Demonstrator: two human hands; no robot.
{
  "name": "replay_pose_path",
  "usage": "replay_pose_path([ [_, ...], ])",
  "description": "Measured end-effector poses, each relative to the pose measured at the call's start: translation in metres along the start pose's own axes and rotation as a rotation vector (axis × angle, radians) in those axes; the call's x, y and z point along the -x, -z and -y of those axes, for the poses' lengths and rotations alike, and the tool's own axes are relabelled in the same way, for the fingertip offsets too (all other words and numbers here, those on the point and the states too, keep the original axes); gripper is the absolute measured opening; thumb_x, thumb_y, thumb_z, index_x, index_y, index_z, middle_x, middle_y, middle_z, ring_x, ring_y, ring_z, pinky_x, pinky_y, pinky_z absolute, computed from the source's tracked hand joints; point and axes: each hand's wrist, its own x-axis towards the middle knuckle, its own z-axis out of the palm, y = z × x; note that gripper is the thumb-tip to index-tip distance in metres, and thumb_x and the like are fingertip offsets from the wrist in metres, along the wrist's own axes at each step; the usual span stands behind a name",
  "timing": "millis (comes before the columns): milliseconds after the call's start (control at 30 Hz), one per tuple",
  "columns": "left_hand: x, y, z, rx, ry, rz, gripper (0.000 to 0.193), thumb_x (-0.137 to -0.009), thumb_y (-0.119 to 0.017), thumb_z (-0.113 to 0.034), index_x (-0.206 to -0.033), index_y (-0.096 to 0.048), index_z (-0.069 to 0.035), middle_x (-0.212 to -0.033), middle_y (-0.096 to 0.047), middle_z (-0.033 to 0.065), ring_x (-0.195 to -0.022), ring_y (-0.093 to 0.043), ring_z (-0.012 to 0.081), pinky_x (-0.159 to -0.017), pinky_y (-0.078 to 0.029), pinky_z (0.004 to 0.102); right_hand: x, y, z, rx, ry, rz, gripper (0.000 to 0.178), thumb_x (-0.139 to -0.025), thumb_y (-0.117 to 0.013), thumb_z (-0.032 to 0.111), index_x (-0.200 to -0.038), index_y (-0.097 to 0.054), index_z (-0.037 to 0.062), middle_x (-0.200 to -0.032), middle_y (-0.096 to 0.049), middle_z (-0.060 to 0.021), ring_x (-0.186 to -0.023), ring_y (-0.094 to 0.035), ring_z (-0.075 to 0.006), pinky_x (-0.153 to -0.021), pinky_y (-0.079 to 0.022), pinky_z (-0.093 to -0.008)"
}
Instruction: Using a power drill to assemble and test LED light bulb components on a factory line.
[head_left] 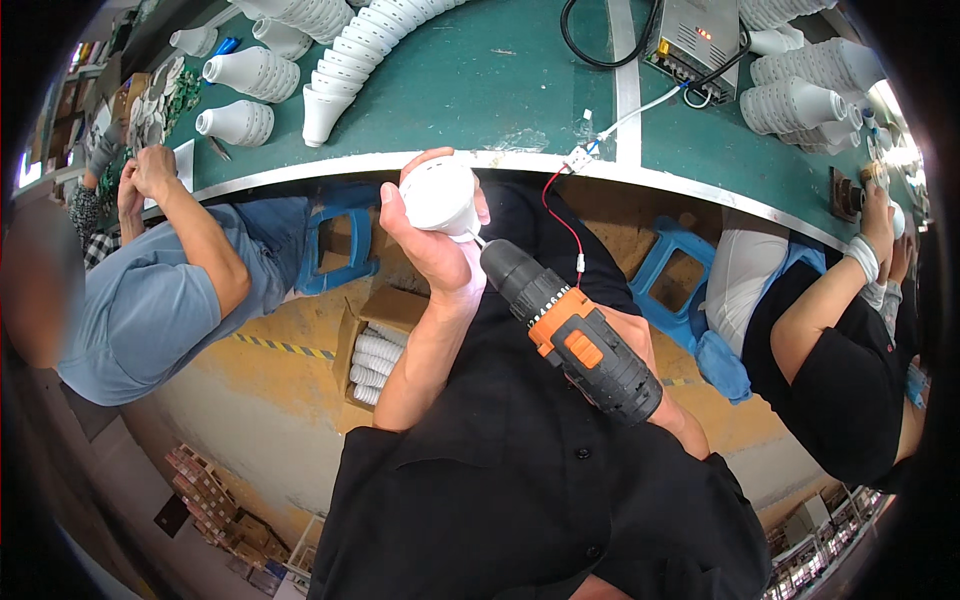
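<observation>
My left hand (438, 258) is wrapped round a white cone-shaped plastic lamp housing (436, 196), its wide round face turned up, just off the table's front edge. In my right hand (634, 334) is a black and orange cordless drill (572, 335), its body hiding most of my fingers. The drill's thin bit points up and left and meets the lower narrow part of the housing; whether it has gone in cannot be made out. Light shines on my left wrist beneath the housing.
Nested white housings (345, 62) lie in rows on the green table (480, 105). A metal power supply (700, 45) feeds a white cable and red wire (553, 215) hanging over the edge. People work left (200, 270) and right (815, 330), near blue stools (340, 250). An open carton (350, 345) stands below.
</observation>
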Motion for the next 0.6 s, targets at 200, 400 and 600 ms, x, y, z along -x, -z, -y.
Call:
replay_pose_path([
  [200, 0.0001, 0.0033, -0.0003, 0.011, -0.002, 0.011, 0.065, -0.100, -0.025, -0.054, -0.115, -0.058, 0.001, -0.080, -0.062, 0.0142, -0.059, -0.057, 0.0200, -0.049, -0.044, 0.0306, 0.0006, -0.0015, -0.0002, -0.029, -0.049, -0.013, 0.023, -0.074, -0.074, 0.003, -0.093, -0.062, -0.0038, -0.083, -0.064, -0.0141, -0.070, -0.067, -0.0296, -0.060, -0.051, -0.0342],
  [400, 0.0012, 0.0037, 0.0001, 0.000, -0.018, 0.023, 0.063, -0.100, -0.025, -0.052, -0.114, -0.059, 0.001, -0.079, -0.062, 0.0140, -0.059, -0.057, 0.0205, -0.049, -0.043, 0.0312, -0.0007, 0.0003, 0.0028, -0.058, -0.106, 0.021, 0.021, -0.074, -0.074, 0.003, -0.091, -0.063, -0.0038, -0.081, -0.064, -0.0136, -0.069, -0.067, -0.0289, -0.059, -0.050, -0.0332],
  [600, 0.0019, 0.0032, -0.0021, 0.013, -0.013, 0.017, 0.062, -0.100, -0.025, -0.049, -0.114, -0.059, 0.001, -0.079, -0.062, 0.0142, -0.058, -0.056, 0.0207, -0.049, -0.043, 0.0312, -0.0017, -0.0005, 0.0021, 0.007, -0.094, 0.013, 0.019, -0.074, -0.073, 0.003, -0.088, -0.061, -0.0038, -0.076, -0.060, -0.0126, -0.064, -0.063, -0.0284, -0.055, -0.048, -0.0338],
])
